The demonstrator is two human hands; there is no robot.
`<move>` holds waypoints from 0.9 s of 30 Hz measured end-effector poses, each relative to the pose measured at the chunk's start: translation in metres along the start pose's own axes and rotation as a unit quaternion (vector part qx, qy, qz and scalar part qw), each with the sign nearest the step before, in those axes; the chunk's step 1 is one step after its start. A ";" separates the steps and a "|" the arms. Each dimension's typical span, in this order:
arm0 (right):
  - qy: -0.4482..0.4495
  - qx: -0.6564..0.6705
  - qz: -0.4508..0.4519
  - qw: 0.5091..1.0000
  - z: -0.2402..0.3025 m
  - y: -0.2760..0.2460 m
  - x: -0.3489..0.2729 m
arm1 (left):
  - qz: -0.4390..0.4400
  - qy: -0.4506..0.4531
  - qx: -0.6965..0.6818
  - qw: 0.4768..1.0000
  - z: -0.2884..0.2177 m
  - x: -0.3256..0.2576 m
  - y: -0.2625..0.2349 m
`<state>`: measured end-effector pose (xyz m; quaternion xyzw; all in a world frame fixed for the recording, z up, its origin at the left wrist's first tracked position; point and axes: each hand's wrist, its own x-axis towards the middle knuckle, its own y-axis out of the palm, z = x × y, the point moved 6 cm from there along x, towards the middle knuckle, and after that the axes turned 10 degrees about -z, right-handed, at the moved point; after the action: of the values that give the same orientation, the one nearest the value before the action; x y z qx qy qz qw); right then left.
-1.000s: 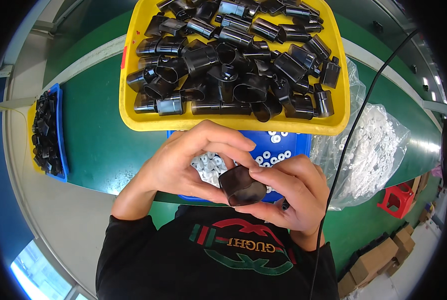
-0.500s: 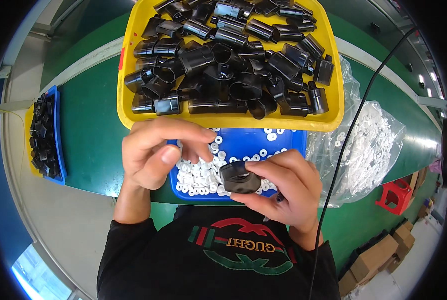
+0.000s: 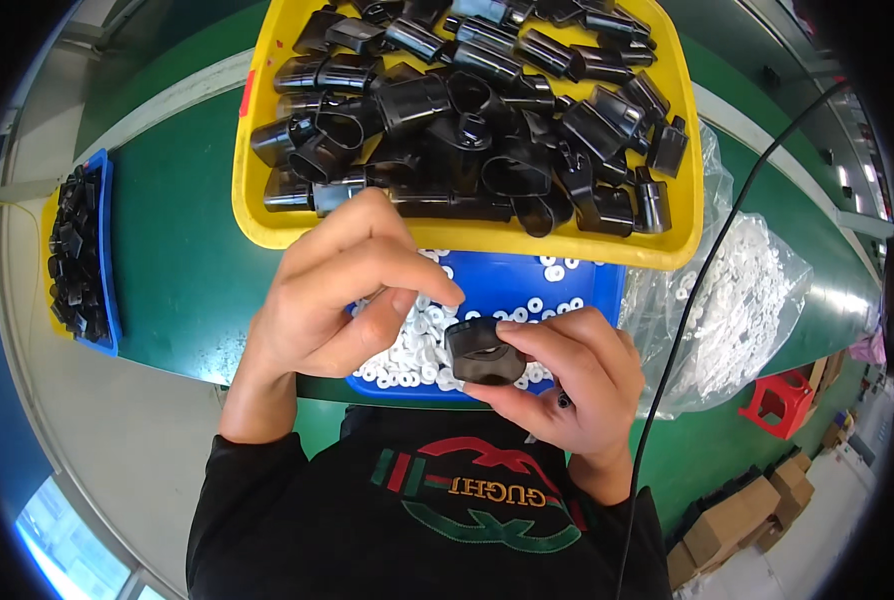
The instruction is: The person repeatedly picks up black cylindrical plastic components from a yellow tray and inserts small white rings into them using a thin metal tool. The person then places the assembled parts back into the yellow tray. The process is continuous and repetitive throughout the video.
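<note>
In my right hand (image 3: 577,385) is a hollow black plastic fitting (image 3: 485,368), pinched between thumb and fingers with an opening showing on its side. My left hand (image 3: 342,290) hovers to its left, over the white washers (image 3: 417,355). The left thumb is drawn in under the bent index finger; whatever lies between them, if anything, is hidden. The washers lie loose in a blue tray (image 3: 487,275), heaped at its left part. Beyond, a yellow tray (image 3: 467,245) is piled with similar black fittings (image 3: 487,140).
A clear plastic bag (image 3: 732,300) of white washers lies right of the trays on the green table (image 3: 177,250). A black cable (image 3: 702,270) crosses the right side. Another tray of black fittings (image 3: 79,255) stands far left. A red stool (image 3: 779,402) and cardboard boxes (image 3: 732,520) are at right.
My left hand has moved right toward the fitting, and its thumb has drawn closer to the index finger. My right hand keeps its hold with little movement.
</note>
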<state>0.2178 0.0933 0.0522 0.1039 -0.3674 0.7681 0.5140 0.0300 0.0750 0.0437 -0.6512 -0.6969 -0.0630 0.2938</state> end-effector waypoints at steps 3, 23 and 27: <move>0.008 -0.002 -0.004 1.000 -0.001 0.002 -0.002 | 0.000 -0.030 0.006 1.000 0.000 0.002 0.004; 0.107 0.120 0.002 0.987 0.007 -0.010 0.005 | 0.156 -0.103 -0.100 0.977 0.010 -0.018 0.047; 0.111 0.378 -0.077 0.916 0.013 -0.038 0.015 | 0.127 -0.149 -0.111 0.974 0.009 -0.018 0.047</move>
<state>0.2411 0.1036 0.0869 0.2327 0.0194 0.8143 0.5314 0.0713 0.0705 0.0139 -0.7652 -0.6328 -0.0041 0.1183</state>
